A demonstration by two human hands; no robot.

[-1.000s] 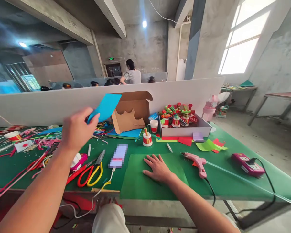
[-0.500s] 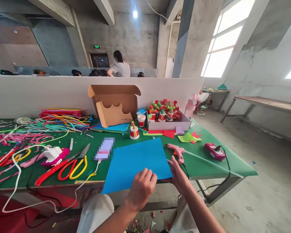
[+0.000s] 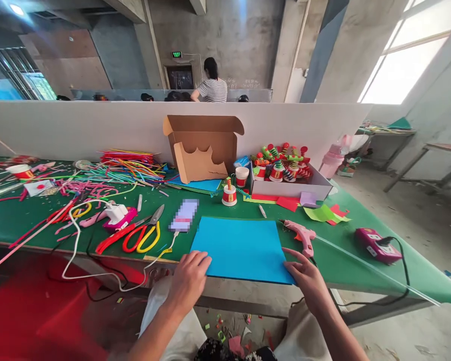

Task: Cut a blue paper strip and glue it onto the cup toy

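Observation:
A blue sheet of craft foam (image 3: 240,246) lies flat on the green table (image 3: 346,265) at its near edge. My left hand (image 3: 190,278) rests on the sheet's near left corner, fingers curled over the edge. My right hand (image 3: 307,276) touches the near right corner with fingers spread. Just right of the sheet lies a pink glue gun (image 3: 302,235). Left of it are scissors with red and yellow handles (image 3: 141,236) and a blurred phone (image 3: 184,215).
A brown cardboard box (image 3: 203,145) and a white box of small red and green craft figures (image 3: 285,178) stand at the back. Coloured pipe cleaners (image 3: 124,168) cover the left. A pink device (image 3: 378,244) with a black cable sits right. A white divider (image 3: 60,128) runs behind, with people beyond.
The blue sheet came from my raised left hand down onto the table over the green sheet. Both hands now sit at its near corners.

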